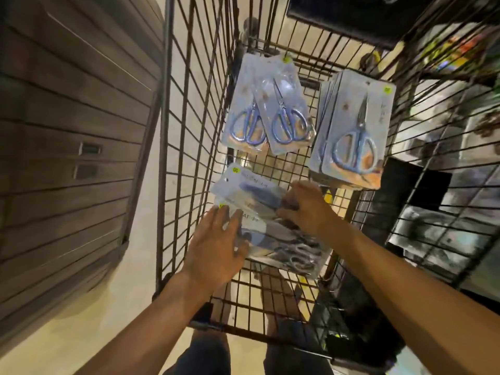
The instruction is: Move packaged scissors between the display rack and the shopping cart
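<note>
I look down into a wire shopping cart (189,131). Two packs of blue-handled scissors (266,106) lie overlapping at the cart's far left. A thick stack of the same packs (351,136) lies at the far right. Nearer to me is a pile of flat packs with dark scissors (270,231). My left hand (216,244) lies on the left edge of this pile with fingers spread. At the pile's top right, my right hand (305,207) curls its fingers and thumb over the packs.
A dark wooden slatted wall (67,131) stands left of the cart. Shelves with blurred goods (446,226) are on the right behind the cart's wire side. A black panel (351,14) sits beyond the cart's far end. My legs show below the cart's near edge.
</note>
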